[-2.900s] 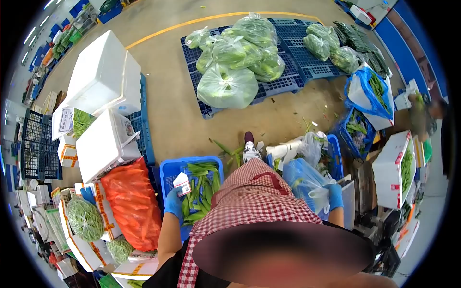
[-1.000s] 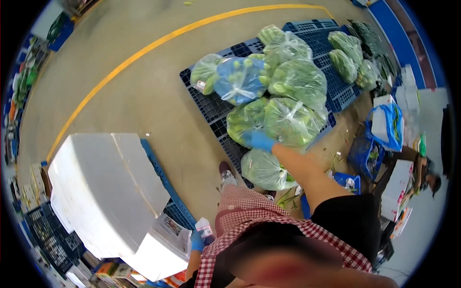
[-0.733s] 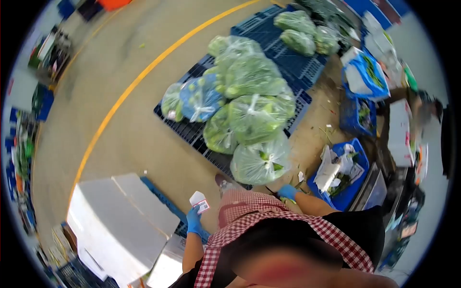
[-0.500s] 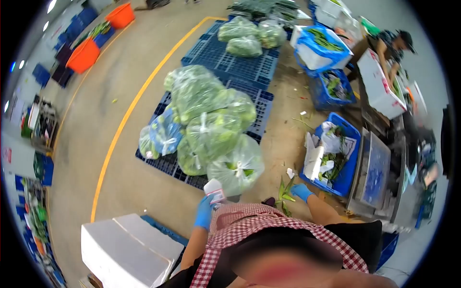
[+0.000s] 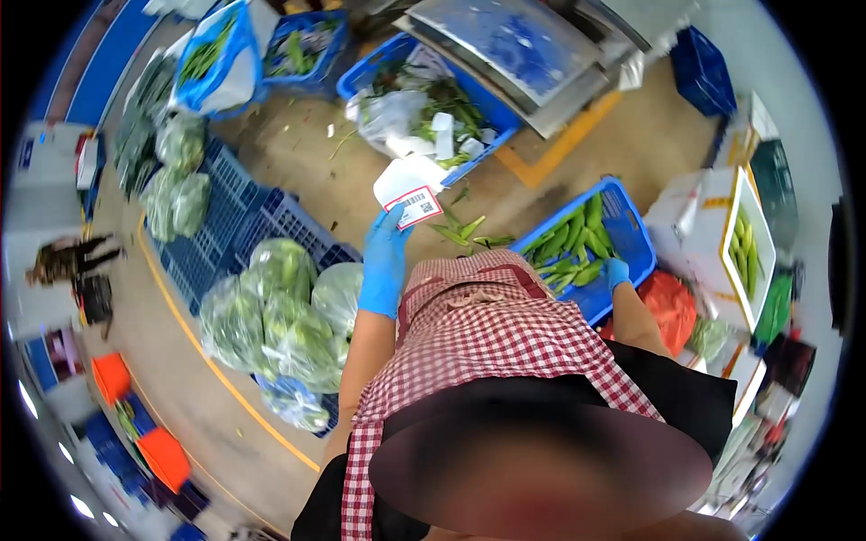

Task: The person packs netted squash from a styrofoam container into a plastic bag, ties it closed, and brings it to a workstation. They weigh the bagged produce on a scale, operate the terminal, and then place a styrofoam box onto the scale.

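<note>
My left hand [image 5: 383, 270], in a blue glove, is closed on the edge of a white label sheet [image 5: 417, 207]. The label has a red border, a barcode and a square code, with blank white paper behind it. My right hand [image 5: 618, 273], also gloved in blue, is at the near side of a blue crate [image 5: 636, 236], over its rim. Long green vegetables [image 5: 577, 236] lie in that crate, beside the hand. The right fingers are too small and partly hidden to tell whether they grip the rim.
Another blue crate [image 5: 501, 113] with plastic and leafy scraps stands ahead, below a metal-topped scale [image 5: 519, 45]. Bagged green vegetables [image 5: 293, 329] sit on blue pallets [image 5: 221, 225] at left. A white foam box [image 5: 695, 221] stands at right. Loose leaves [image 5: 460, 230] lie on the floor.
My view and body have turned to the right. The label in my left hand is now held further forward, and my right hand has come to the crate of green vegetables.
</note>
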Tool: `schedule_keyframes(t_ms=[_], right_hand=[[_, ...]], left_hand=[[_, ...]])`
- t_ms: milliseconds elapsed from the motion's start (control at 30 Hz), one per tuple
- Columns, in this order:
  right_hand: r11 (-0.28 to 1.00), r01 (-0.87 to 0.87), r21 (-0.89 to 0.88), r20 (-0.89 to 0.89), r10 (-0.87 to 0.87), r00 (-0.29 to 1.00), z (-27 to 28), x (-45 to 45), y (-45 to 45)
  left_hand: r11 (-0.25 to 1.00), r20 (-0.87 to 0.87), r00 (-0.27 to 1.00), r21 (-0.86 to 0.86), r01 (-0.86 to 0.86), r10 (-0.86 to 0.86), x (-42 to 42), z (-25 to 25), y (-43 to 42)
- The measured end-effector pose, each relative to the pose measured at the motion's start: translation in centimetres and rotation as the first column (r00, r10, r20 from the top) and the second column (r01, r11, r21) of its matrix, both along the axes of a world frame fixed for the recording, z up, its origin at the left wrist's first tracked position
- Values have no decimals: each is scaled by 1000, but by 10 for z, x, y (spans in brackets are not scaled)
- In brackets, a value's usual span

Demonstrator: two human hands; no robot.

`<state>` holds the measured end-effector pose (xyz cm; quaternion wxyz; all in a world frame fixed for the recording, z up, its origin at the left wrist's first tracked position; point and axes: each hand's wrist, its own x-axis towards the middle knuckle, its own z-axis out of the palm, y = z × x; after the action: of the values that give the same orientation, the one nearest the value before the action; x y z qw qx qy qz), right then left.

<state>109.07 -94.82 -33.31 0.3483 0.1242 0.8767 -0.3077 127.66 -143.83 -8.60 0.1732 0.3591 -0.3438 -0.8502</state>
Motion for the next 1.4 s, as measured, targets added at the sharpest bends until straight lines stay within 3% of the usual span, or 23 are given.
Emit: schedule_keyframes(t_ms=[100, 167, 200, 267, 333, 367, 400, 467, 567, 633, 667, 700, 800, 833, 900, 933, 967, 1033, 1100, 1167, 1267, 1333, 1400], right_hand=[[792, 606, -78, 232, -577, 783, 13, 52, 21], [930, 367, -18, 243, -352, 904, -11, 74, 8], [961, -267, 64, 97, 261, 961, -39, 87, 14], [728, -683, 66, 8, 684, 730, -33, 100, -2], [780, -625, -11, 47, 625, 779, -36, 107, -28], [715, -696, 57, 105, 689, 717, -93, 113, -41], [638, -760, 125, 165, 742, 650, -97, 110, -53], [703, -686, 188, -95, 708, 700, -53, 94, -72], [807, -589, 47, -147, 589, 795, -59, 38, -91], [963, -210, -170, -61, 202, 977, -75, 4, -99], [946, 161, -282, 16, -164, 986, -51, -12, -107], [785, 505, -358, 120, -498, 859, -17, -28, -115], [678, 599, -426, 112, -617, 779, 78, -74, -128], [755, 523, -395, 32, -558, 829, 69, -76, -113], [807, 541, -234, 127, -527, 841, 56, -82, -80], [994, -103, -32, -154, 97, 983, -35, -54, -24], [665, -584, 466, -71, 686, 724, -9, -66, -22], [691, -631, 352, -36, 684, 729, -41, -52, 26], [838, -504, 209, 31, 510, 860, -63, -63, 57], [942, -297, 154, 78, 288, 954, -68, -80, 93], [976, 211, 55, 122, -217, 969, -71, -121, 137], [748, 662, -50, 190, -644, 741, -65, -161, 148], [428, 888, -169, 242, -855, 459, -58, -205, 156]], left_hand=[[990, 20, 990, 6, 142, -142, -47, -16, 7], [978, 27, 978, -3, 207, -207, -83, -33, 7], [970, 36, 970, 18, 241, -242, -100, -31, 8], [945, 60, 945, 74, 317, -322, -135, -22, 14], [920, 32, 923, 99, 378, -383, -175, -28, 13], [909, 14, 914, 119, 400, -404, -198, -43, 0], [896, -14, 905, 137, 423, -426, -214, -44, -3], [886, 19, 894, 144, 440, -447, -246, -40, -10], [883, 8, 887, 93, 460, -462, -300, -35, -12], [863, 40, 864, 87, 498, -503, -332, -47, -16], [847, 54, 846, 83, 526, -530, -348, -46, -11], [835, 44, 838, 122, 536, -545, -364, -44, -4], [815, -6, 823, 133, 564, -568, -416, -67, 19], [806, 0, 816, 156, 571, -578, -434, -70, 27], [784, 73, 781, 101, 613, -620, -470, -76, 46], [774, 95, 768, 68, 630, -634, -489, -78, 60], [767, 84, 763, 13, 642, -640, -507, -85, 74], [714, 143, 722, -112, 691, -677, -540, -92, 102], [716, 206, 723, -121, 688, -660, -588, -121, 112], [757, 219, 770, -160, 634, -599, -621, -104, 157], [749, 161, 773, -194, 634, -613, -696, -108, 204], [729, 160, 754, -191, 657, -638, -749, -116, 203], [708, 110, 733, -201, 677, -671, -799, -108, 215]])
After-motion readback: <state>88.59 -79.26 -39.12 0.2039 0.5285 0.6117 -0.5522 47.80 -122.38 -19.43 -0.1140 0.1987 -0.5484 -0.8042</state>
